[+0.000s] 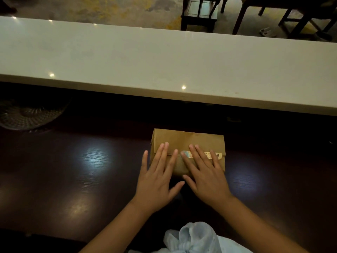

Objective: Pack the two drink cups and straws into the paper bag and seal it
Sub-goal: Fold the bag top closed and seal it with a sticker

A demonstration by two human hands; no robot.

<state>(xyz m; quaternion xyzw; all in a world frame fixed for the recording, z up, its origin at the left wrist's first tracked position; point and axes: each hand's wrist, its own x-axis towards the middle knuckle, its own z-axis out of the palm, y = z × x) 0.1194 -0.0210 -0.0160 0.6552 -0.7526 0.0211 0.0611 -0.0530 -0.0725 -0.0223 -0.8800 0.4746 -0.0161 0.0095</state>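
A brown paper bag (189, 138) stands on the dark wooden table, its top folded over toward me. A pale printed sticker strip (209, 155) runs along the edge of the fold on the right half. My left hand (156, 179) lies flat with spread fingers on the bag's left front, fingertips over the fold. My right hand (206, 172) presses flat on the sticker and the fold beside it. No cups or straws are visible; the bag hides whatever is inside.
The dark table (82, 170) stretches left and right of the bag. A raised white counter (164, 61) runs across behind it. A wire fan guard (27, 114) sits at far left. Dark chairs (198, 13) stand beyond the counter. Pale blue cloth (191, 238) lies at the bottom edge.
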